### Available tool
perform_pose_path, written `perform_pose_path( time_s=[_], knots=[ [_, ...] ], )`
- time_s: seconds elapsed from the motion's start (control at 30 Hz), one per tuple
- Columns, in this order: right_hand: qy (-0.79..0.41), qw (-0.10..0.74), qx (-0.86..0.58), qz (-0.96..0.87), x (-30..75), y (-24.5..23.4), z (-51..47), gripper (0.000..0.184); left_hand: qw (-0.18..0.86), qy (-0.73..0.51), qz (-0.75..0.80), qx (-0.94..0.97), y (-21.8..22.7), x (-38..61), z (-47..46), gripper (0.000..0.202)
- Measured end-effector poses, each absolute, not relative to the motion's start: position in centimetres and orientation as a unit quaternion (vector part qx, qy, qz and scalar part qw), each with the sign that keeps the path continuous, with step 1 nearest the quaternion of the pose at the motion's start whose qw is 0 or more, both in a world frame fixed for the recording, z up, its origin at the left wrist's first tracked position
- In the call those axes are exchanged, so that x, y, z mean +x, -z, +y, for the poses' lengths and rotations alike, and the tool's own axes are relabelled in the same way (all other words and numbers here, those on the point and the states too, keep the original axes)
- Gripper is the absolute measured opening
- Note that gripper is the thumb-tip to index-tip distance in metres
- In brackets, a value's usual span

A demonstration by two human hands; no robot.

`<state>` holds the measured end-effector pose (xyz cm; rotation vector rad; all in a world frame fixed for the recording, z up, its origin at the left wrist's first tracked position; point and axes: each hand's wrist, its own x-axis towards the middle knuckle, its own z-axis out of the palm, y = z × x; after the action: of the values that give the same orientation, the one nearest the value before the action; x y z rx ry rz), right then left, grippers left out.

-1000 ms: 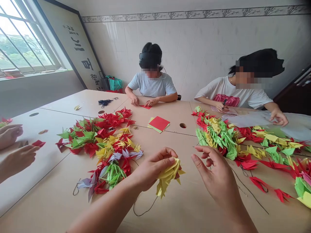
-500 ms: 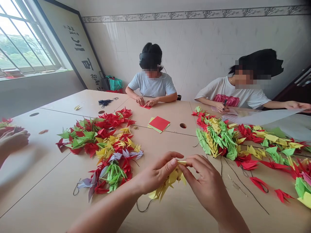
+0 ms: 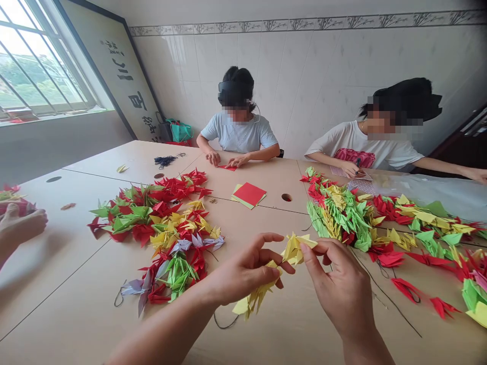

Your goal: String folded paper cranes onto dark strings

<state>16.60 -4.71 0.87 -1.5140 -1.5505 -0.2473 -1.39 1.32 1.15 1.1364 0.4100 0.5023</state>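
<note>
My left hand (image 3: pixel 243 274) is closed around a string of yellow folded paper cranes (image 3: pixel 256 299), its thumb and fingers near the upper part. A few yellow cranes (image 3: pixel 294 249) stand up between my two hands. With thumb and forefinger, my right hand (image 3: pixel 340 284) pinches the right side of that upper bunch. The lower cranes hang beneath my left palm, partly hidden, and a dark cord (image 3: pixel 227 327) loops out onto the table below them.
Piled crane strings in red, green and yellow lie left (image 3: pixel 144 208) and right (image 3: pixel 342 213) on the table (image 3: pixel 95 324). Square paper (image 3: pixel 250 194) lies mid-table. Two people sit opposite; another person's hands (image 3: pixel 23 223) are at far left. A needle (image 3: pixel 380 301) lies beside my right hand.
My right hand has moved right and slightly up, drawing the upper yellow cranes away from my left hand. At the right, a person's arm has moved lower along the clear sheet.
</note>
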Motion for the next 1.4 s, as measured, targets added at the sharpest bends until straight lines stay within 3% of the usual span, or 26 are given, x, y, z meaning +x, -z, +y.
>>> perform_pose_path(
  time_s=[0.23, 0.63, 1.4],
  knots=[
    [-0.122, 0.474, -0.671, -0.556, 15.3, -1.1, -5.3, 0.021, 0.793, -0.253, 0.2, 0.517, -1.0, -1.0, 1.4, 0.042],
    [-0.441, 0.46, -0.57, -0.518, 15.7, -1.8, -5.2, 0.027, 0.77, -0.312, 0.224, 0.509, -0.9, -0.8, 1.5, 0.038],
    [-0.485, 0.486, -0.545, -0.482, 15.6, -2.0, -5.1, 0.028, 0.751, -0.33, 0.233, 0.522, -1.0, -0.7, 0.8, 0.037]
  ],
)
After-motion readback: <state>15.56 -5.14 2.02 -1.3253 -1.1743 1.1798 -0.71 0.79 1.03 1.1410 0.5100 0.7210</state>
